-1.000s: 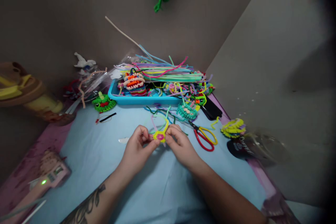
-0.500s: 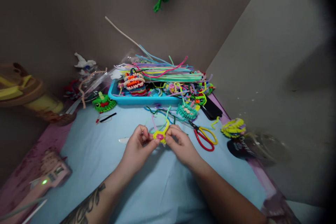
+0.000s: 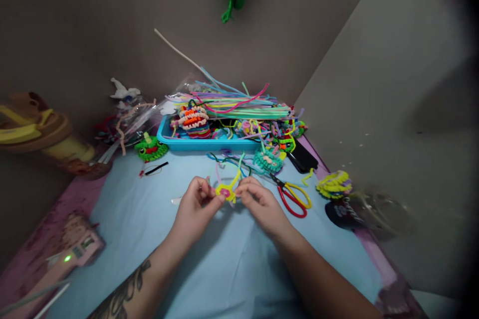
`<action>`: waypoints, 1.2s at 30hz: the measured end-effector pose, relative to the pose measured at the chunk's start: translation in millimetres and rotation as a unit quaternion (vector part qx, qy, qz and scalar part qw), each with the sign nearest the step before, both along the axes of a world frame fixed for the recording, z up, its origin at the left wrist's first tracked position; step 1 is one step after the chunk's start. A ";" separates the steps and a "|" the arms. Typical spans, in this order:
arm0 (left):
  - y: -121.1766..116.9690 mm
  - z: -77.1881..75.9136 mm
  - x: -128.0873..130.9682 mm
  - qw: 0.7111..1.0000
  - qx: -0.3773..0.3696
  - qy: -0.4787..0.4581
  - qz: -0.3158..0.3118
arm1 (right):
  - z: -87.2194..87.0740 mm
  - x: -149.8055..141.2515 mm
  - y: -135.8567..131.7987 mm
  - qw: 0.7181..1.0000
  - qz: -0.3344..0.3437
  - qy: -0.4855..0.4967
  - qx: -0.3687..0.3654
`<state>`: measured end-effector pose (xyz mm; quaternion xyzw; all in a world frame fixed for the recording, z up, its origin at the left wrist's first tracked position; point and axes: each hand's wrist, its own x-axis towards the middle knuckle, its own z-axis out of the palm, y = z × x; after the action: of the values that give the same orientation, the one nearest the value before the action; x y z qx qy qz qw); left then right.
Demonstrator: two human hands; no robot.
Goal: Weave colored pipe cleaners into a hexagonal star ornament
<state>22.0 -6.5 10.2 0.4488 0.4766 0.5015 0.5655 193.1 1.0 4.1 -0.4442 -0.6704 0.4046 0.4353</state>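
Between my hands, above the blue cloth, is a small pipe cleaner piece [image 3: 225, 192], yellow with a pink middle. Loose yellow, lilac and green ends stick up from it, and short ends hang below. My left hand [image 3: 198, 203] pinches its left side between thumb and fingers. At its right edge, the thumb and fingertips of my right hand [image 3: 260, 204] are closed on an end of it; the exact grip is partly hidden. Just beyond my hands lie loose pipe cleaners [image 3: 228, 159]. Scissors [image 3: 294, 197] with red and yellow handles rest to the right.
A blue tray [image 3: 209, 145] heaped with pipe cleaners stands at the back. Around it sit a green figure [image 3: 150, 148], a teal figure [image 3: 268, 160] and a black phone [image 3: 302, 156]. A yellow bundle [image 3: 334, 184] and a cup [image 3: 342, 213] are right; a pink glue gun [image 3: 80, 249] lies left.
The right fingertips have drawn slightly away from the middle of the piece, which shows more openly now. The whole view has shifted a little; the left hand keeps its pinch.
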 end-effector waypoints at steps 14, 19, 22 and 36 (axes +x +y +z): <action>-1.1 1.1 2.2 0.991 -0.079 -0.091 -0.052 | -2.2 2.5 -7.8 0.917 -0.086 -0.161 0.355; -5.6 1.6 0.0 0.996 0.057 0.056 -0.029 | -0.2 -1.3 -6.2 0.977 -0.069 -0.035 0.199; -6.8 -1.2 -3.6 0.976 0.148 0.156 -0.038 | 0.3 0.8 -3.6 0.998 -0.042 0.023 0.046; -3.2 -3.3 -4.7 0.982 0.098 0.140 -0.077 | 3.5 1.7 -3.3 0.998 -0.046 0.034 -0.038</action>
<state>17.3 -9.6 6.9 0.6028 0.4637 0.4333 0.4836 194.9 -2.3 7.5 -0.4769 -0.6182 0.4239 0.4591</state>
